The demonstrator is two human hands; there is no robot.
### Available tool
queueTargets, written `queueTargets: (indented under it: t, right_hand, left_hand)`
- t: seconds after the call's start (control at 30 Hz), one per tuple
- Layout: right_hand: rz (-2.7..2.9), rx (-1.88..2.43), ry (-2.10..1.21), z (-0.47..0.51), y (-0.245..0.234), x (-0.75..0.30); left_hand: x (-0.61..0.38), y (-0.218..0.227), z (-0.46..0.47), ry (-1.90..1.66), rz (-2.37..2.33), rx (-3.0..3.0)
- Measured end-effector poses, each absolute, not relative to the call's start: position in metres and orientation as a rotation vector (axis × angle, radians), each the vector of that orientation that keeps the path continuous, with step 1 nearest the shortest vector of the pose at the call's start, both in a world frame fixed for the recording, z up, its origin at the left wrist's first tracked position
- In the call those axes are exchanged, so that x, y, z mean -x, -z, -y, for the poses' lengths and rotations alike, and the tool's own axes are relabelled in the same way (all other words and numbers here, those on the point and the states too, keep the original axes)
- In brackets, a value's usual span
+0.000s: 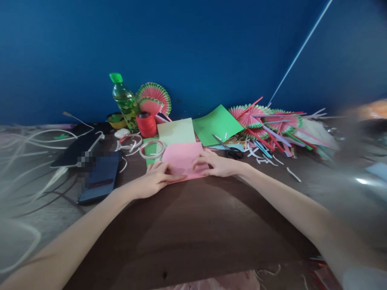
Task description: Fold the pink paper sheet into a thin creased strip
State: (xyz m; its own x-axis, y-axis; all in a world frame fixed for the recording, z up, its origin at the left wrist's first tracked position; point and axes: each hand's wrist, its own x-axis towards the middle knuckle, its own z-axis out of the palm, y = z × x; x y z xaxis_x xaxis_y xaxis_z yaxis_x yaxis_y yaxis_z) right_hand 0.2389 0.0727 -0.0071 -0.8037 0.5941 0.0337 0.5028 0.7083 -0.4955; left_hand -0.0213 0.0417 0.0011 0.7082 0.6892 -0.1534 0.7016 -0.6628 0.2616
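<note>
A sheet of pink paper (183, 157) lies on the dark brown table, its near edge showing a narrow fold or second layer. My left hand (155, 179) is closed at the paper's near left corner, thumb and fingers pressed on the edge. At the near right corner my right hand (219, 163) has curled fingers and thumb on the paper. Behind it lie a pale green sheet (177, 131) and a bright green sheet (217, 125). Two rolls of tape, one a ring (152, 149), stand near my left hand. Black-handled scissors (234, 152) lie beyond my right hand.
To the left are a phone (102, 175), a tablet-like dark device (78, 151) and white cables. A green-capped bottle (123, 100), red string spool (147, 125) and paper fans (155, 96) stand by the blue wall. More fans (250, 117), straws and paper scraps cover the right.
</note>
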Motion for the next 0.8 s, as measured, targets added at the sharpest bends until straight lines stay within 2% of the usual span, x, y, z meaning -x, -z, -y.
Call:
queueTargets:
  t: [0.5, 0.8]
  right_hand:
    - [2.829, 0.838, -0.711, -0.072, 0.010, -0.238]
    - [2.886, 0.817, -0.384, -0.061, 0.001, -0.234]
  left_hand:
    - [0.022, 0.004, -0.039, 0.001, -1.079, -2.610]
    - [0.024, 0.015, -0.034, -0.266, -1.062, -2.842]
